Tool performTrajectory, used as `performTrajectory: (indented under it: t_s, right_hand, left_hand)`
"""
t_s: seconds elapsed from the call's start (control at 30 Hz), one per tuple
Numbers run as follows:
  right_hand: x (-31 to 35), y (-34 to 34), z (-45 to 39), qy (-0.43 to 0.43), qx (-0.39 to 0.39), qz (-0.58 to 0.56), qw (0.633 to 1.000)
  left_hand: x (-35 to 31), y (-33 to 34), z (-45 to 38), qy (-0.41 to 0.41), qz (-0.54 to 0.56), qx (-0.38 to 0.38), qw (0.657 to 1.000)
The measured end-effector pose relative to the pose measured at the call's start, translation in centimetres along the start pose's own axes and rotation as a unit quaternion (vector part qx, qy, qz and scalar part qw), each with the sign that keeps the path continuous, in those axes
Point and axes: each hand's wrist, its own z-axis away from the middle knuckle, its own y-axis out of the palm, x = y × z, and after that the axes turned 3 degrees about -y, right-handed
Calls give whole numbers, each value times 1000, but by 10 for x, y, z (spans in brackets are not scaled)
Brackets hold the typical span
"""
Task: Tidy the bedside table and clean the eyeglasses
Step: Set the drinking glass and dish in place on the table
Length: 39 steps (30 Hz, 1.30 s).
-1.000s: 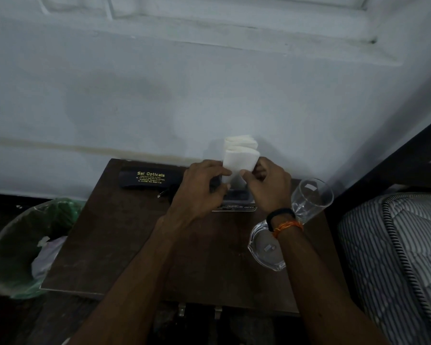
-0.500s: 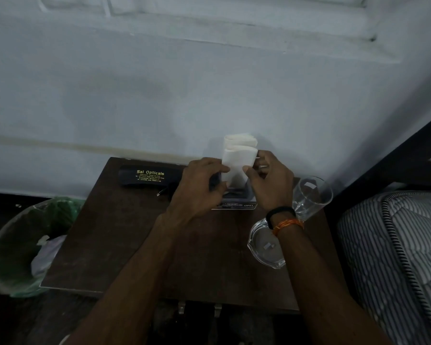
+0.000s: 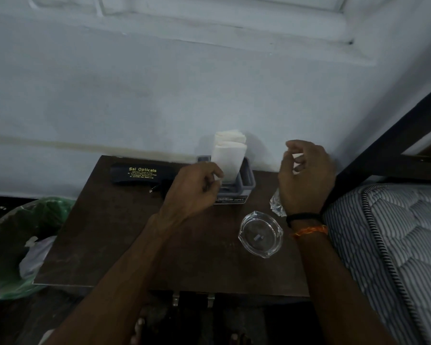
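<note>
We saw a dark wooden desk against a pale wall, a striped mattress to its right and a green-lined bin to its left; the black eyeglasses case lay at the back, just left of our left hand; its fingers pinched a folded white napkin standing in a grey holder; our right hand hung loosely curled, white paper between its fingers, above a glass ashtray

Bare forearms, sleeveless; black band and orange thread on right wrist.
</note>
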Motion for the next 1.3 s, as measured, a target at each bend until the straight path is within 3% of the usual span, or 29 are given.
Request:
performTrajectory:
  t_s: [0.1, 0.2, 0.3, 0.53, 0.97, 1.3]
  right_hand:
    - [-15, -19, 5, 41, 11, 37, 998]
    - [-32, -31, 11, 157, 125, 36, 979]
    - [-46, -32, 21, 236, 221, 42, 945]
    - [-67, -15, 33, 278, 251, -6, 927]
    - [-37, -35, 12, 228, 188, -1, 955]
    - [-5, -56, 50, 211, 296, -43, 930]
  left_hand:
    - [-10, 9, 10, 18, -19, 126, 992]
    - [-17, 23, 16, 7, -53, 239, 970]
    - [-21, 38, 20, -12, -71, 283, 956]
    - [-17, 68, 32, -27, -130, 301, 944]
    - [-11, 77, 35, -43, -37, 297, 953]
    - [-14, 74, 39, -47, -4, 289, 956]
